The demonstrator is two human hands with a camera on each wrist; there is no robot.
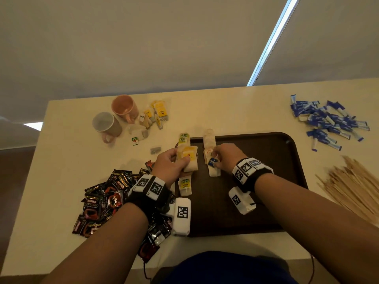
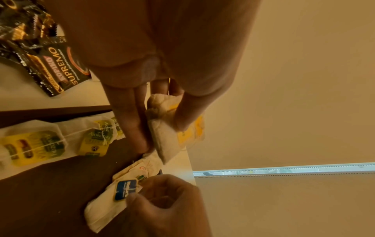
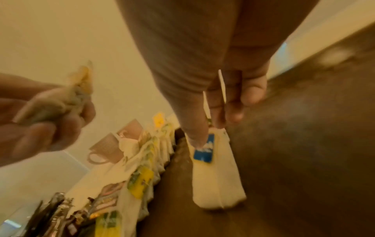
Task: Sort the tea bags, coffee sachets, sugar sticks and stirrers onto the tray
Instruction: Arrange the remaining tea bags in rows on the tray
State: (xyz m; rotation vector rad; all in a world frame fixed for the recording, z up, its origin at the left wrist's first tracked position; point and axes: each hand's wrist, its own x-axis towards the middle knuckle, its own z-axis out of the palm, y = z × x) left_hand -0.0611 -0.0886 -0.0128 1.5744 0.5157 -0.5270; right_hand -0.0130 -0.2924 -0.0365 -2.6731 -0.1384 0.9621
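Note:
A dark brown tray (image 1: 266, 181) lies in front of me. My left hand (image 1: 174, 162) grips a small bunch of yellow-tagged tea bags (image 1: 187, 158) above the tray's left edge; the bunch (image 2: 164, 133) shows between thumb and fingers. Under it a row of yellow-green-tagged tea bags (image 1: 185, 184) runs along that edge (image 2: 50, 141). My right hand (image 1: 222, 157) pinches a blue-tagged tea bag (image 1: 213, 166) lying on the tray in a second row (image 3: 215, 173). Black coffee sachets (image 1: 104, 201) are heaped at left, blue sugar sticks (image 1: 328, 121) at far right, wooden stirrers (image 1: 352, 187) at right.
Two mugs, pink (image 1: 124, 107) and grey (image 1: 106, 125), lie on their sides at the back left. Loose tea bags (image 1: 155, 114) are scattered beside them. The table's far edge meets a beige blind with a bright window strip (image 1: 272, 39).

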